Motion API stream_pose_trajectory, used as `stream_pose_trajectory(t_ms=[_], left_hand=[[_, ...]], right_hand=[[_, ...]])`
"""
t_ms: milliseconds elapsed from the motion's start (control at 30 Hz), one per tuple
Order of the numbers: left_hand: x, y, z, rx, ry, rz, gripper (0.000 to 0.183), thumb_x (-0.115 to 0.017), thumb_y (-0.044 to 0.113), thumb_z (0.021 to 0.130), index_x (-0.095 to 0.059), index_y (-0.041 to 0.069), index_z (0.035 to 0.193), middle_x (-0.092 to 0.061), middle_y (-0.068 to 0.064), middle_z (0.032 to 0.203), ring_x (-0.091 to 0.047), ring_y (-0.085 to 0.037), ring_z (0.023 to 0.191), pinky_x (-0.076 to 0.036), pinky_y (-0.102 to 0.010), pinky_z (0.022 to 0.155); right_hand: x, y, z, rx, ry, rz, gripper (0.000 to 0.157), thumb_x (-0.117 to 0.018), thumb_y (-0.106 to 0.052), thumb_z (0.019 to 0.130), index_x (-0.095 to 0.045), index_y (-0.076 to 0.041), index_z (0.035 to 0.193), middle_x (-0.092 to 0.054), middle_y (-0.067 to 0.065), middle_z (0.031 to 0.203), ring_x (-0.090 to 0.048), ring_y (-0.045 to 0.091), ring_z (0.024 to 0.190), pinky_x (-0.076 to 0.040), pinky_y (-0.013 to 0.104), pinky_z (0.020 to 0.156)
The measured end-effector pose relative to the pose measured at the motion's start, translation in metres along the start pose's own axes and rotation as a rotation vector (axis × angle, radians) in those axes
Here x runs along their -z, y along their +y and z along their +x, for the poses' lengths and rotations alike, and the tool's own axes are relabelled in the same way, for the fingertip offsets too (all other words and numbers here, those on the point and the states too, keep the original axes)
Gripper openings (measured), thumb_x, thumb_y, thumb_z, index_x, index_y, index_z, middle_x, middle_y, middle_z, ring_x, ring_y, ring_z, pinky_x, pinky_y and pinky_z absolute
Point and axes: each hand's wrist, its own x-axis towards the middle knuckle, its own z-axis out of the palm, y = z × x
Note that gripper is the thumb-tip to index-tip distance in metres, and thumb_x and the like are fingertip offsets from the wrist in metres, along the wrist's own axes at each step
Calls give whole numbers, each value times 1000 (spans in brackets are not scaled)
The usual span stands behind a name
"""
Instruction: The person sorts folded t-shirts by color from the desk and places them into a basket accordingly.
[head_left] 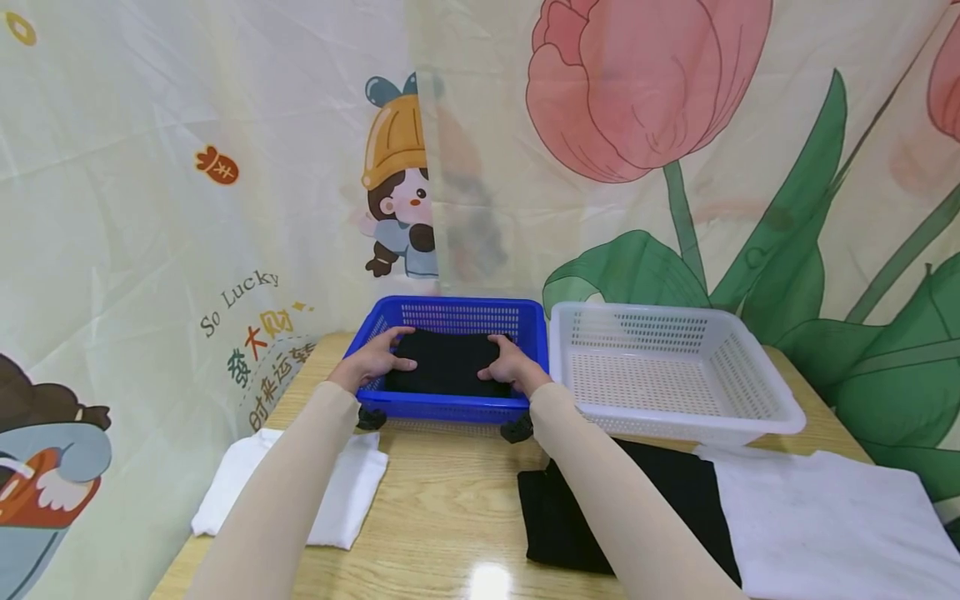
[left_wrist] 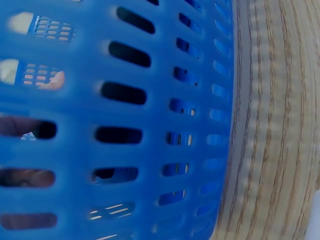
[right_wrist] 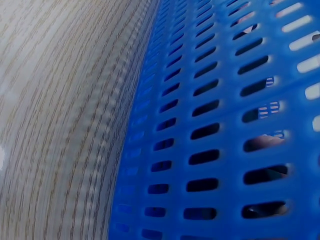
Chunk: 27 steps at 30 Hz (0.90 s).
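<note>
A folded black cloth [head_left: 448, 363] lies inside the blue plastic basket [head_left: 450, 408]. At its left edge my left hand [head_left: 375, 358] holds it, thumb on top and index finger along the far side. My right hand [head_left: 513, 367] grips the opposite edge in a similar way. Both hands reach in over the near rim. In the left wrist view the slotted basket wall [left_wrist: 80, 110] hides most of the hand. The right wrist view likewise shows mainly the basket wall [right_wrist: 230, 110], with bits of skin and black cloth behind the slots.
A white plastic basket [head_left: 637, 392] stands right beside the blue one. On the wooden table [head_left: 442, 492] lie a folded white cloth [head_left: 352, 492] at left, a black cloth [head_left: 555, 525] and another white cloth [head_left: 832, 517] at right. A printed curtain [head_left: 480, 167] hangs behind.
</note>
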Motion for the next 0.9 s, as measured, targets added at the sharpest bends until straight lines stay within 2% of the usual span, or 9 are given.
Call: stream_pose_trajectory(t_ms=[367,467,533,600,667,733,800,867,900], left_hand=[[-2,-3,2,20,-41,48,78,-76,13,99,-34,8,165,-19,-33,170,-15,-50,158,-21,-63,127],[-3,-4,3,19,-41,61,78,-76,13,99,-34,7,164,-20,-32,170,-16,-50,158,-19,-64,127],[-3,-3,3,25,-42,71,78,-76,13,99,-34,7,164,-20,-31,171,-15,-50,159,-18,-65,127],[-3,-3,3,38,-45,73,78,-77,14,99,-35,9,164,-21,-29,171,-15,-48,159,-16,-64,128],[-2,-1,2,52,-49,79,79,-77,16,99,-34,11,165,-20,-27,172,-15,-47,159,-16,-64,128],[-2,0,0,58,-53,83,79,-77,19,99,-33,12,165,-21,-27,172,-15,-47,159,-16,-64,128],[-1,1,0,62,-53,83,80,-77,20,99,-33,11,165,-21,-26,172,-15,-47,159,-16,-64,128],[-1,2,-2,58,-57,84,80,-76,21,100,-31,11,166,-20,-27,172,-16,-48,159,-16,-64,128],[-1,2,-2,58,-58,82,80,-76,21,100,-31,10,166,-20,-27,172,-16,-48,159,-17,-63,128]], right_hand=[[1,1,4,-53,-15,-40,85,-76,-22,100,-26,-23,169,-27,16,173,-44,42,147,-50,56,105],[1,0,4,-71,-16,-43,86,-77,-24,100,-26,-24,169,-28,16,172,-47,40,142,-51,47,91],[0,-1,3,-79,-15,-52,87,-78,-25,100,-26,-25,169,-31,17,171,-54,36,129,-47,38,75],[0,-2,1,-86,-13,-59,87,-78,-26,99,-26,-26,169,-34,17,169,-58,30,108,-35,33,62],[0,-3,-1,-86,-14,-69,87,-77,-27,100,-25,-26,169,-37,18,167,-52,23,80,-26,31,55],[1,-4,-2,-87,-17,-80,88,-77,-28,100,-23,-27,170,-39,19,165,-37,18,64,-23,30,52],[1,-4,-2,-88,-20,-90,89,-77,-30,100,-22,-27,170,-38,19,166,-32,18,63,-24,31,52],[0,-3,0,-87,-25,-94,90,-77,-30,100,-21,-26,170,-36,19,167,-43,20,73,-31,33,57],[-1,-2,0,-80,-29,-93,90,-77,-31,100,-20,-24,170,-34,19,168,-51,23,84,-39,33,62]])
